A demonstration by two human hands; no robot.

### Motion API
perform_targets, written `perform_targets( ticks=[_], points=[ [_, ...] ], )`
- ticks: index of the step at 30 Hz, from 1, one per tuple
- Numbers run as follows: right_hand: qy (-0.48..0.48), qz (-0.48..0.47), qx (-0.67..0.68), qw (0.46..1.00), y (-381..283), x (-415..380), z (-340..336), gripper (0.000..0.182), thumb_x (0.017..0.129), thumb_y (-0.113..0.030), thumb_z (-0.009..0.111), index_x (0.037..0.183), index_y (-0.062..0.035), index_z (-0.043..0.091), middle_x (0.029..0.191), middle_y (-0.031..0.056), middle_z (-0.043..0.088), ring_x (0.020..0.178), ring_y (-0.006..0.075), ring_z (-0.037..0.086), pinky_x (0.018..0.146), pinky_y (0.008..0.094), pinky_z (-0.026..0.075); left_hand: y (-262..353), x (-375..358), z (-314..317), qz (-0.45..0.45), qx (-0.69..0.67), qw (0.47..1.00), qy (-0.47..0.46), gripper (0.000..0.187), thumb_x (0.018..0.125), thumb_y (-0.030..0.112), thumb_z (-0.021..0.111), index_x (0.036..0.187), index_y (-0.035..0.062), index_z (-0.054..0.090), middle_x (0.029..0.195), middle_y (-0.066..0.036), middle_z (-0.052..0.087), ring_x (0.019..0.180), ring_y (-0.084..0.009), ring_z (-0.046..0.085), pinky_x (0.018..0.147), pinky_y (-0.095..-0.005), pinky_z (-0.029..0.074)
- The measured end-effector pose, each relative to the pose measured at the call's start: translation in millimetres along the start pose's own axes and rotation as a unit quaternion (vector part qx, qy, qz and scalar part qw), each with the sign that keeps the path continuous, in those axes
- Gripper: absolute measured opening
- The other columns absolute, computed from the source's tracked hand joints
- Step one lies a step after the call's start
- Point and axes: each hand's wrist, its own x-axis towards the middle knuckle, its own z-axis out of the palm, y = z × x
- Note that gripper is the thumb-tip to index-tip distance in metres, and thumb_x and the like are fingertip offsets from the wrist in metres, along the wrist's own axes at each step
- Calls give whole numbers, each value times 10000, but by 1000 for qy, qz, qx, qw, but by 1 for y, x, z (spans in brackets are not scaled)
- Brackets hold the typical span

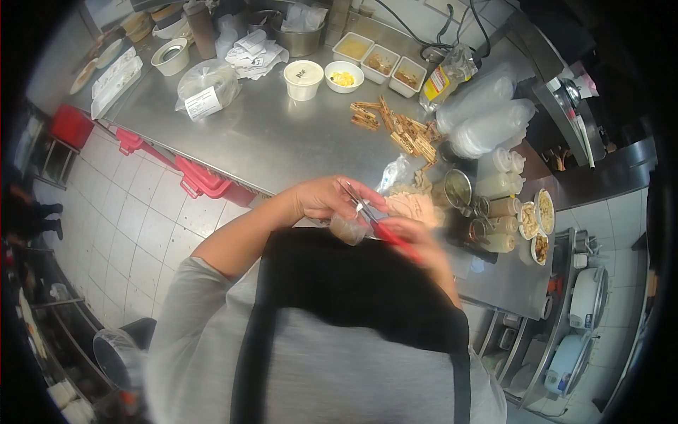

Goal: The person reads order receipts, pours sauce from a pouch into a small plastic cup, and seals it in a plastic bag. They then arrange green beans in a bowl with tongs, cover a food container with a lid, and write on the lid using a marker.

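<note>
My right hand [417, 244] is wrapped round the red handles of a pair of scissors [397, 239], whose metal blades point up and left toward my other hand. My left hand [332, 199] pinches the top of a small clear plastic bag [348, 230] with brownish contents, hanging just in front of my black apron. The blades lie against the bag's gathered top, close to my left fingers. Beyond my hands, a crumpled clear bag [395, 172] and a pinkish-beige cloth or bag [413, 205] lie on the steel table [282, 141].
Wooden clothespins [409, 134] lie in a pile past my hands. Squeeze bottles [498, 185] and small food bowls [542, 212] stand at the right. Farther back are a lidded white tub [304, 80], a bowl with yellow food [345, 76] and a knotted bag with a label [205, 88].
</note>
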Motion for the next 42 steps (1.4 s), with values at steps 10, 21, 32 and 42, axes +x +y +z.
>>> perform_targets(
  ticks=[10, 21, 32, 42],
  points=[
    [58, 26, -36, 997, 5, -9, -4, 412, 744, -37, 706, 1136, -50, 581, 807, -29, 609, 726, 42, 550, 622, 171, 422, 0, 6, -16, -7, 66, 996, 66, 546, 687, -6, 700, 1194, -45, 502, 1212, -165, 539, 1013, -240, 583, 851, -378, 510],
    [185, -101, 8, 977, -59, -80, -25, 372, 745, 6, 690, 1069, -63, 522, 790, 28, 622, 652, 90, 593, 557, 218, 475, 8, 54, 10, -53, 264, 944, 191, 490, 708, -62, 646, 1181, -43, 521, 1176, -214, 555, 893, -227, 645, 776, -330, 531],
    [608, 29, -506, 612, -64, -206, -280, 160, 686, -61, 657, 846, -64, 669, 770, 157, 653, 659, 269, 638, 590, 352, 493, -45, 48, -36, 250, 671, 579, 390, 313, 857, 91, 531, 1160, 27, 581, 1224, -147, 554, 1149, -287, 506, 992, -353, 345],
    [451, 196, -650, 580, -102, -127, -382, 270, 764, -242, 624, 812, 18, 683, 786, 192, 659, 808, 314, 658, 714, 383, 523, -99, 6, 41, 246, 501, 628, 543, 88, 893, 25, 465, 949, 7, 531, 773, -71, 580, 679, -139, 573, 648, -260, 461]
  ],
)
